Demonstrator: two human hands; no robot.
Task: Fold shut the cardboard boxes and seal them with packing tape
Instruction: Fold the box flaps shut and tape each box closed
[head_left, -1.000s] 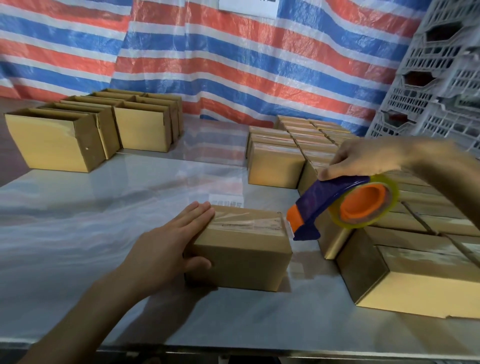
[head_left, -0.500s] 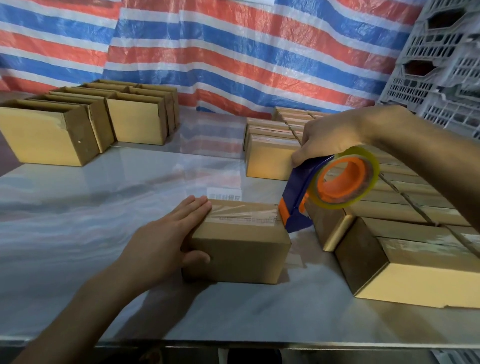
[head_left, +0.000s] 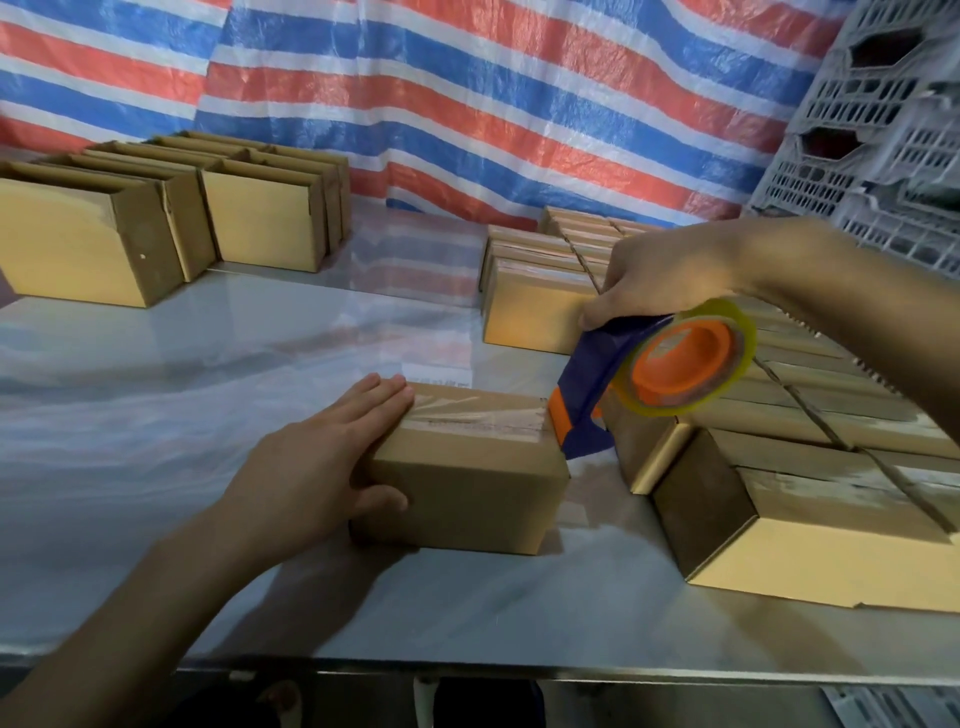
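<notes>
Your left grip (head_left: 311, 467), fingers flat, steadies the box (head_left: 467, 499) beneath it. Your right grip (head_left: 660, 280) clasps the tape dispenser (head_left: 597, 374), probably to cut.

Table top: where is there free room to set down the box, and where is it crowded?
Free: the wide bare table between the boxes at back left and the left hand; also the front strip before the box. Crowded: the right side, packed with taped boxes.

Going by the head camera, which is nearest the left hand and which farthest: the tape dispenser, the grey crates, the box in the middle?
1. Middle box: the left hand rests on it.
2. Tape dispenser: at the box's right end.
3. Grey crates: far back right.
</notes>
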